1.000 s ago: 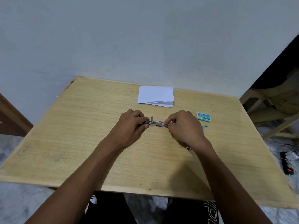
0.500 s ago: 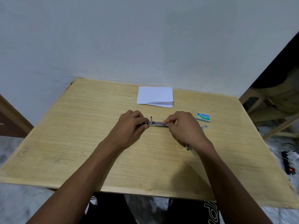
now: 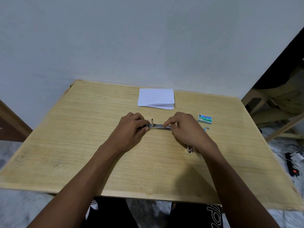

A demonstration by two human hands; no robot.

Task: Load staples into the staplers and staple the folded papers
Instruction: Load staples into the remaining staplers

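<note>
One stapler (image 3: 158,126), opened flat on the tabletop (image 3: 82,145): left hand (image 3: 131,127) grips its left end, right hand (image 3: 185,129) pinches its right end. The papers (image 3: 156,98) lie beyond. Risk: a crooked push jams the channel; a loose grip lets it skid.

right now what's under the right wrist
A shiny metal tip pokes out on the table beneath the right hand, whose fingers pinch the stapler. It may be a second stapler; the wrist covers the rest.
</note>
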